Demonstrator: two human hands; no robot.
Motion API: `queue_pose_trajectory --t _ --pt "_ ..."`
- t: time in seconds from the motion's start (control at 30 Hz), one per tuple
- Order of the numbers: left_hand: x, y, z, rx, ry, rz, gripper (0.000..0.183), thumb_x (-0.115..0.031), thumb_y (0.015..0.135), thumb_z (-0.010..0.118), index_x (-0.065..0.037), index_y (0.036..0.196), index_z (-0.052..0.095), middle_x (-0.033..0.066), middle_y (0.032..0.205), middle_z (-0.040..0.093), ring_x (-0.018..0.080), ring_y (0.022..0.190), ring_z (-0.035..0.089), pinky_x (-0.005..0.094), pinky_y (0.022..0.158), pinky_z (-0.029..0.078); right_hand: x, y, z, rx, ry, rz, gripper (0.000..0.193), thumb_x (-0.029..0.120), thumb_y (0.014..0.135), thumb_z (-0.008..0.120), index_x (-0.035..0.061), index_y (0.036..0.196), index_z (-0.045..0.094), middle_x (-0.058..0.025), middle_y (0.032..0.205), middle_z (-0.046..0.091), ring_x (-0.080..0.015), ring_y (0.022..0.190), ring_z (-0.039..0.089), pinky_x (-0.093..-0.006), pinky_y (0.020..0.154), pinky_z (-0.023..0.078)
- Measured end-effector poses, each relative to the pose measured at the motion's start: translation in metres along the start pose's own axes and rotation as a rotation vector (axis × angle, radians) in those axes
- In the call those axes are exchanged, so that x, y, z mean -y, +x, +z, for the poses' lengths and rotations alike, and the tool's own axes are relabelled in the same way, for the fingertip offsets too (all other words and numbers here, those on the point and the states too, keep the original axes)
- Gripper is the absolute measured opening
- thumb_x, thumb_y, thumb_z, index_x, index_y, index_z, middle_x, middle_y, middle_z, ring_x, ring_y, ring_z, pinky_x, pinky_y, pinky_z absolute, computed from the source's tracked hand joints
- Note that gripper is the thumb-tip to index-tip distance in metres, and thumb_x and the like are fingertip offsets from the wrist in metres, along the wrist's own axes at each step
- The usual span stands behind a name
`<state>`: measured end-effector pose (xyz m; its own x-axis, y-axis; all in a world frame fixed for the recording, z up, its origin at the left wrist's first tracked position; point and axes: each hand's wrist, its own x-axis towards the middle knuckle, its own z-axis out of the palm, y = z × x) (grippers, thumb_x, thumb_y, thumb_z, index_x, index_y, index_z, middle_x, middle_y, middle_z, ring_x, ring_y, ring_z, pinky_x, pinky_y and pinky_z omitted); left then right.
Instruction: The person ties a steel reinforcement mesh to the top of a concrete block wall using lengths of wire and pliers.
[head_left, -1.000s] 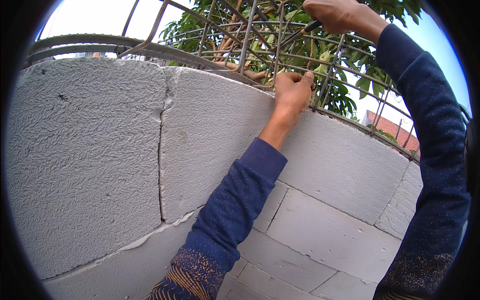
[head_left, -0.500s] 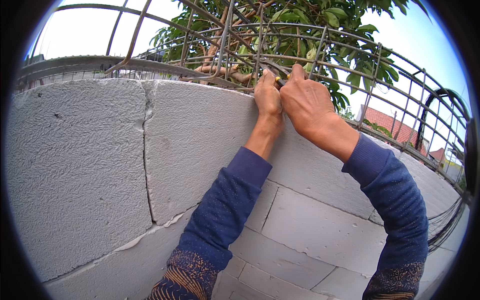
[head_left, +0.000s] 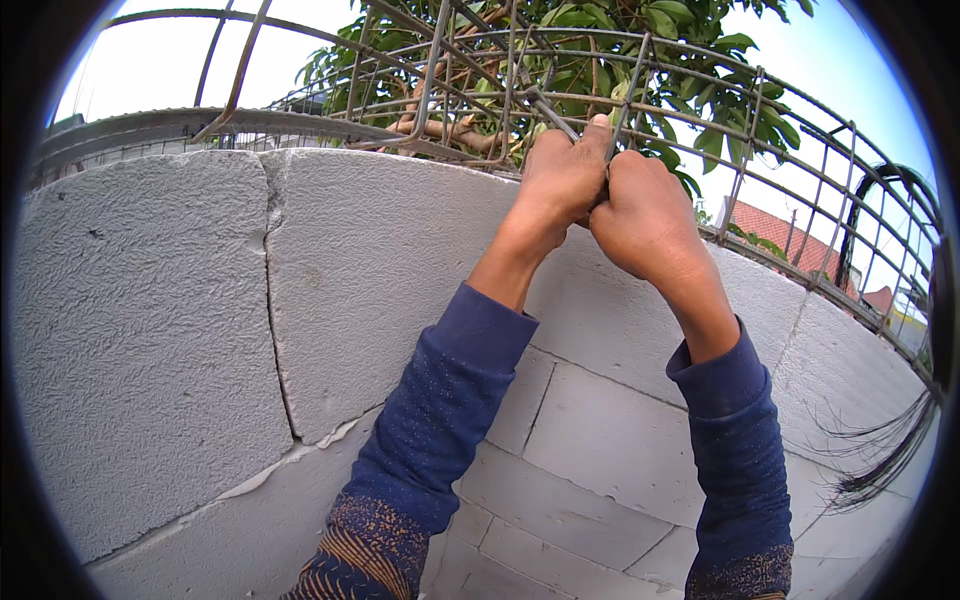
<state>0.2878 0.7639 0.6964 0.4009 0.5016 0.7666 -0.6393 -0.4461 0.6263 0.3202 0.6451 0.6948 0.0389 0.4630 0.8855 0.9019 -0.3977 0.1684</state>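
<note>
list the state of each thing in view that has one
left hand, curled, thumb raised
right hand, curled, grip hidden
grey metal piece, jutting above left hand, partly hidden
block wall, upright, dark gap in left joint
rebar cage, assembled, along wall top
black wires, hanging loose

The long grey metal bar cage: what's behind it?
A green leafy tree and a sloping red tiled roof show through. The bare left hand and right hand hide whatever's behind them.
</note>
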Motion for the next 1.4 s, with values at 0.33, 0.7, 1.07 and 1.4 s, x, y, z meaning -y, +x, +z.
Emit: queue_pose_trajectory --t 0.33,0.7,1.07,1.4 --pt "0.003 0.031 0.011 -0.437 0.678 0.164 0.083 -0.016 0.083 0.070 0.008 0.151 0.029 0.0332 0.118 0.065 0.0419 0.116 0.064 0.0444 0.103 0.048 -0.040 -0.018 -0.022 -0.007 0.984 0.469 0.020 0.008 0.095 0.061 -0.0112 0.097 0.066 -0.0133 0.065 0.066 -0.0170 0.050 0.061 -0.0308 0.047 0.047" --pt "0.006 0.050 0.016 -0.394 1.015 -0.065 0.104 -0.029 0.084 0.076 0.002 0.159 0.010 0.0234 0.124 0.065 0.0354 0.118 0.064 0.0429 0.100 0.051 -0.055 -0.045 -0.047 -0.005 1.036 0.376 0.024 0.014 0.097 0.062 -0.0077 0.105 0.068 -0.0122 0.066 0.067 -0.0196 0.059 0.068 -0.0316 0.054 0.057" --pt "0.017 0.066 0.002 -0.451 0.661 0.026 0.095 -0.016 0.082 0.070 0.007 0.156 0.014 0.0241 0.132 0.061 0.0361 0.124 0.060 0.0431 0.103 0.049 -0.078 -0.072 -0.048 0.002 1.155 0.417 0.021 0.014 0.096 0.065 -0.0069 0.098 0.069 -0.0121 0.066 0.067 -0.0154 0.052 0.062 -0.0283 0.051 0.050" --pt "0.020 0.056 0.008 -0.357 0.804 0.004 0.095 -0.024 0.084 0.071 0.005 0.157 0.019 0.0260 0.138 0.057 0.0370 0.130 0.055 0.0413 0.109 0.044 -0.089 -0.083 -0.046 -0.016 1.240 0.438 0.023 0.014 0.097 0.065 -0.0078 0.099 0.069 -0.0103 0.067 0.066 -0.0173 0.058 0.066 -0.0306 0.055 0.056"
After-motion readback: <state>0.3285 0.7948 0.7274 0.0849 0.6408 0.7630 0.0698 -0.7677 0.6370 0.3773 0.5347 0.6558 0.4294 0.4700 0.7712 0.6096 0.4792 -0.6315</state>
